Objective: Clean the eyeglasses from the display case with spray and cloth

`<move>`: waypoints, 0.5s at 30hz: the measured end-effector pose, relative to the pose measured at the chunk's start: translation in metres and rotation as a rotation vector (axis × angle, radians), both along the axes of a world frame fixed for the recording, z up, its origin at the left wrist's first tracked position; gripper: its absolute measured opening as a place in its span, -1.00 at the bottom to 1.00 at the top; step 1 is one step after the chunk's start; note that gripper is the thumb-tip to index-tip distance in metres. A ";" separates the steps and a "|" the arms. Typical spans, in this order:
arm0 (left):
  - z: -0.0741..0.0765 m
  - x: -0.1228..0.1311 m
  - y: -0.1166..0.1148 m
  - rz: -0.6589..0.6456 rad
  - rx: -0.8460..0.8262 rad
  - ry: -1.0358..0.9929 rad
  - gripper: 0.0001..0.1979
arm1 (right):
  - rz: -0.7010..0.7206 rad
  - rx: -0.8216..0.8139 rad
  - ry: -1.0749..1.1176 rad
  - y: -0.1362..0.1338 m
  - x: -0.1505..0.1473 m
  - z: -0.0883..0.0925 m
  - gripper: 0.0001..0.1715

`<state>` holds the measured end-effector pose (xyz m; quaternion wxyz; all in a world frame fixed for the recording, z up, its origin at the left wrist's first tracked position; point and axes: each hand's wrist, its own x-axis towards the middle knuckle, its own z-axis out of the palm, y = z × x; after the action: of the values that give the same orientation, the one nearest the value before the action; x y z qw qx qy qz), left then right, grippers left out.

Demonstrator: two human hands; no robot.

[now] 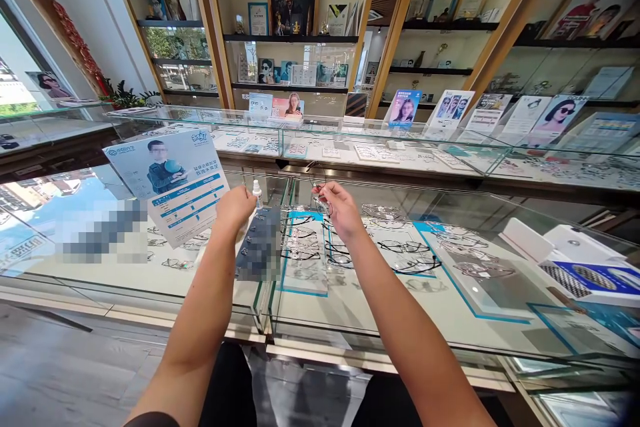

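Note:
My right hand (343, 210) is raised over the glass counter, fingers pinched on a thin-framed pair of eyeglasses (316, 180). The fingers partly cover the frame. My left hand (234, 210) is closed, back toward me, and what its fingers hold, if anything, is hidden. Right beside its fingertips is a small white bottle (257, 195) with a white cap; I cannot tell whether the hand touches it. Left of that hand, a tilted printed sign (167, 180) in blue and white overlaps its edge in view.
Under the glass of the display counter (300, 327) lie several rows of eyeglasses (405, 247). An open white box (575, 253) with a blue patterned side stands at right. Behind runs a second glass case (340, 137) with upright advertising cards (404, 108), before wall shelves (293, 40).

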<state>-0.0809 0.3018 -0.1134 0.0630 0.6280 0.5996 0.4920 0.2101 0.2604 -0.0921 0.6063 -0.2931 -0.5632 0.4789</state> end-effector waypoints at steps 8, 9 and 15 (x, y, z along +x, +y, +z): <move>0.032 0.060 -0.029 -0.219 0.534 0.236 -0.38 | 0.081 0.045 -0.103 -0.002 0.001 0.002 -0.54; 0.034 0.067 -0.032 -0.272 0.564 0.257 -0.33 | 0.090 0.054 -0.124 -0.002 0.002 0.002 -0.53; 0.026 0.078 -0.032 -0.410 0.488 0.219 -0.29 | 0.119 0.085 -0.224 -0.002 0.005 0.002 -0.52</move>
<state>-0.0030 0.2699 -0.0873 -0.0565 0.7813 0.3283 0.5278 0.2154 0.2581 -0.0897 0.5220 -0.2846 -0.6636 0.4541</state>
